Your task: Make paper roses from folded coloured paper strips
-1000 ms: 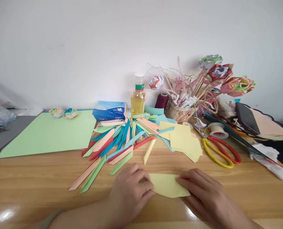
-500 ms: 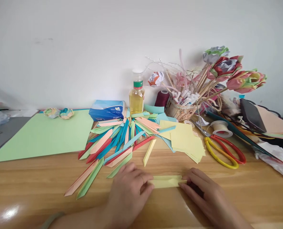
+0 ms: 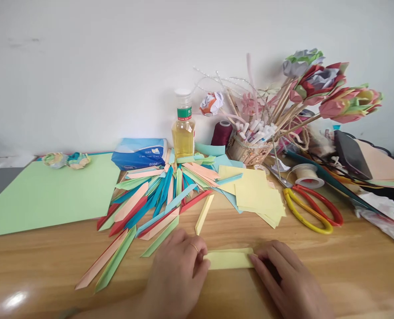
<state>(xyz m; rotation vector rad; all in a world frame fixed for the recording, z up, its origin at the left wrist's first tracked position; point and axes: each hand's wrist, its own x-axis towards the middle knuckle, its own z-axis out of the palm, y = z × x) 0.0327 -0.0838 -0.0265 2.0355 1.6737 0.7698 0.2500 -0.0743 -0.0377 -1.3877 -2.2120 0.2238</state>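
Folded narrower since earlier: yellow paper (image 3: 229,260), between our left hand (image 3: 179,271) and right hand (image 3: 285,271), fingers (image 3: 204,266) pinched closed on its ends. Step, seemingly: folding; next likely calls for creasing.

wall (image 3: 100,75): pale, smudged | tabletop (image 3: 37,261): wood-grained | glare (image 3: 15,300): lower left

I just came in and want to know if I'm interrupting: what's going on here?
Someone's left hand and right hand hold a piece of yellow paper by its ends, low over the table. It appears folded lengthwise into a narrow band. Beyond it lie a spread of folded colored strips, a stack of flat yellow sheets and scissors.
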